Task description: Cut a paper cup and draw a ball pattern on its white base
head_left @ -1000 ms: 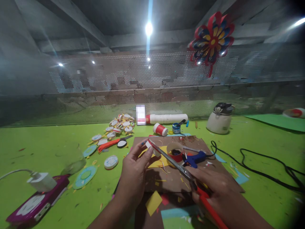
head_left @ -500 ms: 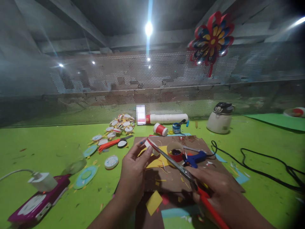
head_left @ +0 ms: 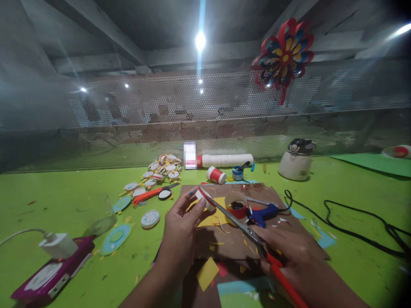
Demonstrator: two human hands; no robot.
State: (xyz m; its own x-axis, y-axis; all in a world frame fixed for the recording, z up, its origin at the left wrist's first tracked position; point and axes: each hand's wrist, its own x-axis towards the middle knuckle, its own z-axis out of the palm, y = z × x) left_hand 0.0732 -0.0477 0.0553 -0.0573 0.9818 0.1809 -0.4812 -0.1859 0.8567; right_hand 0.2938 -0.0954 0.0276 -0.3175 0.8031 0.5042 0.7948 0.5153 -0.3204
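Observation:
Between the thumb and fingers of my left hand (head_left: 180, 231) is a cut piece of paper cup (head_left: 201, 196), white with a red band. My right hand (head_left: 293, 252) is wrapped around the red handles of a pair of scissors (head_left: 239, 222). Their blades point up and left, with the tips at the red band of the cup piece. Beyond the blades, a red ring-shaped cup section (head_left: 238, 212) stands beside a blue glue gun (head_left: 265, 214). Below lies a brown board (head_left: 282, 241) with yellow paper (head_left: 205, 220) and scraps on it.
Left are a pile of small round paper pieces (head_left: 170, 167), an orange utility knife (head_left: 149, 196) and a purple power strip (head_left: 51, 273). Behind the board sit a red-and-white cup (head_left: 216, 175), a blue jar (head_left: 238, 173) and a white bottle (head_left: 296, 162). A black cord (head_left: 349, 222) runs right.
Both hands, the cup piece and the scissors have stayed almost in place. The scissor blades look slightly closer together at the red band.

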